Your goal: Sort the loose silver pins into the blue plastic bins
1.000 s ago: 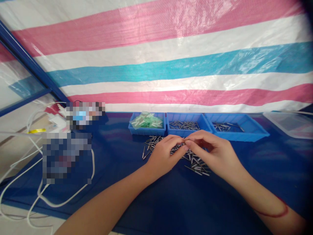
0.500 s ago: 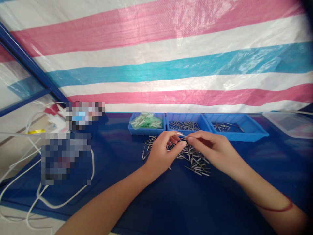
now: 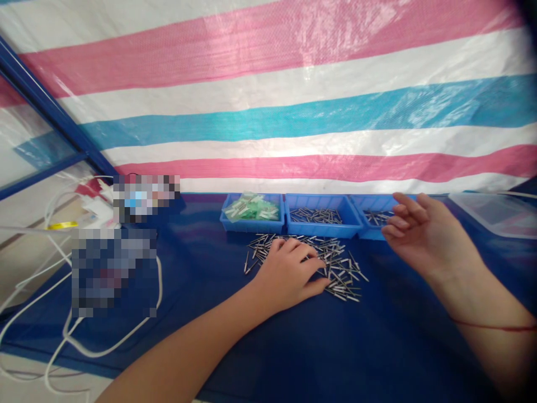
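Observation:
My left hand (image 3: 290, 274) lies palm down on a loose pile of blind rivets (image 3: 342, 280), its fingers spread and bent among them. These are thin metal pins with brighter silver sleeves. Raised over the front of the right blue bin (image 3: 369, 229), my right hand (image 3: 425, 238) has its palm partly turned up. Its fingers are loosely bent and apart, with nothing visible in them. A few rivets (image 3: 377, 217) show in that bin, partly hidden by the hand. More rivets (image 3: 316, 215) lie in the middle blue bin (image 3: 325, 229).
The left blue bin (image 3: 251, 225) holds small green-and-clear plastic packets (image 3: 254, 207). A translucent plastic lid or tray (image 3: 499, 215) is at the far right. White cables (image 3: 96, 354) loop over the blue table (image 3: 188, 268) on the left. A striped plastic sheet (image 3: 268, 123) hangs behind.
My hands were together above the pile, fingertips on a small rivet. My left hand has lowered onto the pile and opened; my right has moved right to the right bin and opened.

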Available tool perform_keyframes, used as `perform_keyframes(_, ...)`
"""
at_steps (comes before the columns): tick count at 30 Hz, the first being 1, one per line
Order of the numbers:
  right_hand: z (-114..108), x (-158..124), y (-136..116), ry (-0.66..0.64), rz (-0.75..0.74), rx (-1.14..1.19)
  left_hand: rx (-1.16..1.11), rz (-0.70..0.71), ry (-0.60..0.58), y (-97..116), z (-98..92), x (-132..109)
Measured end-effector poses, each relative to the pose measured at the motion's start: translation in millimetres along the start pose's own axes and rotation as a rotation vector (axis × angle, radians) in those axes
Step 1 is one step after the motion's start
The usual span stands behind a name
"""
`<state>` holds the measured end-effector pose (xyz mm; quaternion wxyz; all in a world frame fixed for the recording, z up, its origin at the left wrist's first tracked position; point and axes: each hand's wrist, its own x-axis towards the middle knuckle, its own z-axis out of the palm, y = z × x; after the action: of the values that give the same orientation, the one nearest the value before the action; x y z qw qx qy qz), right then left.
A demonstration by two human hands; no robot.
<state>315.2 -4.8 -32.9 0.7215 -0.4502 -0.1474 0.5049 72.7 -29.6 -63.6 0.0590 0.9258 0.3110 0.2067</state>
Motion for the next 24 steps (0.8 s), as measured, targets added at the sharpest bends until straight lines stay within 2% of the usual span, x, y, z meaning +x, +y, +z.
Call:
perform_keyframes(6, 12, -17, 12, -0.143, 0.072, -0.108, 0.090, -0.036, -0.084, -1, 0.8, -1)
perform_keyframes(11, 18, -30, 21, -0.210, 0.063, -0.201, 0.132, -0.042, -0.082, -2, 3.8, 0)
perform_keyframes(19, 16, -38, 26, -0.461, -0.229, -0.806, -0.039, -0.173, 0.000, -4, 0.4, 5)
perform_keyframes(24, 14, -39, 32, -0.596, -0.370, -1.004, -0.323, -0.282, 0.140, -4, -1.5, 7)
